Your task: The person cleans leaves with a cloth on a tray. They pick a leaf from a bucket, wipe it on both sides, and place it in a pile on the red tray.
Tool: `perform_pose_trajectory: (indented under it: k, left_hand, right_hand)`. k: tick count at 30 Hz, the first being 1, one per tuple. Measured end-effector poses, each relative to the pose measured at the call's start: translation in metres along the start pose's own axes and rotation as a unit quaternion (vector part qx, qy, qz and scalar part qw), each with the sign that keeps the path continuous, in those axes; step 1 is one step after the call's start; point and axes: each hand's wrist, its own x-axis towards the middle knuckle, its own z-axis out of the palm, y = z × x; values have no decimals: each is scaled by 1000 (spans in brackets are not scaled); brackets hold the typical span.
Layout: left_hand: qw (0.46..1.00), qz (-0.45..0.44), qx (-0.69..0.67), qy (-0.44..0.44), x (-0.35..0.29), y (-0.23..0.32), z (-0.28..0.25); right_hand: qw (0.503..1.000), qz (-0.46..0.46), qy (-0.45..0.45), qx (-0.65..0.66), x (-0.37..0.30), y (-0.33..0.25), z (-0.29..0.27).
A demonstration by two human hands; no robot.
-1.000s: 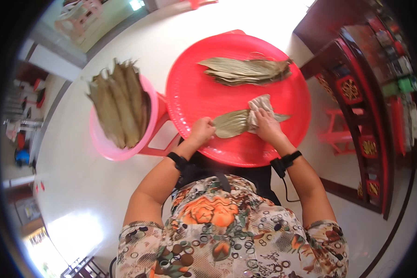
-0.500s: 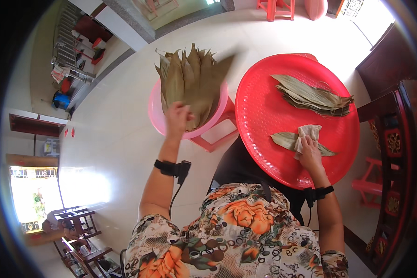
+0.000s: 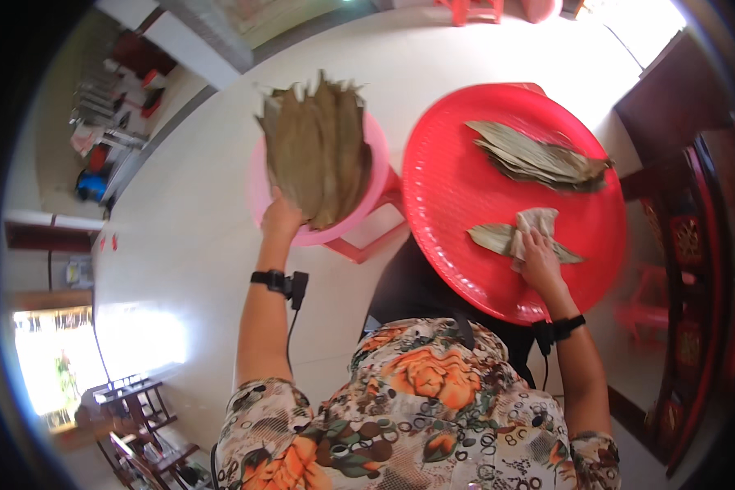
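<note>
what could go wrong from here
The long leaves reach past the rim of the pink basin, so a tug by the left hand might drag some out. On the red tray, the single leaf lies partly under the cloth and right hand, so pressing hard could crease it.

Red stool (image 3: 472, 11) at top; dark carved furniture (image 3: 686, 245) right; wooden chairs (image 3: 171, 457) lower left, near bright window (image 3: 57, 359)
</note>
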Motion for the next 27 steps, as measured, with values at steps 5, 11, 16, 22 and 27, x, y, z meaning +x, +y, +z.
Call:
perform_pose_trajectory:
  k: [5, 11, 16, 22, 27]
  left_hand:
    - [974, 168, -149, 26, -57, 138, -45]
    - [802, 559, -137, -161, -133, 251, 2]
    - [750, 629, -18, -203, -160, 279, 36]
    - [751, 578, 68, -312, -156, 284, 20]
    - [768, 588, 18, -254, -153, 271, 37]
  right_hand:
    - [994, -6, 18, -109, 1, 19, 15]
    - [998, 15, 39, -44, 1, 9, 6]
    - [998, -8, 61, 32, -11, 7, -8]
    - [984, -140, 102, -35, -4, -46, -11]
    - [981, -130, 131, -56, 2, -23, 24]
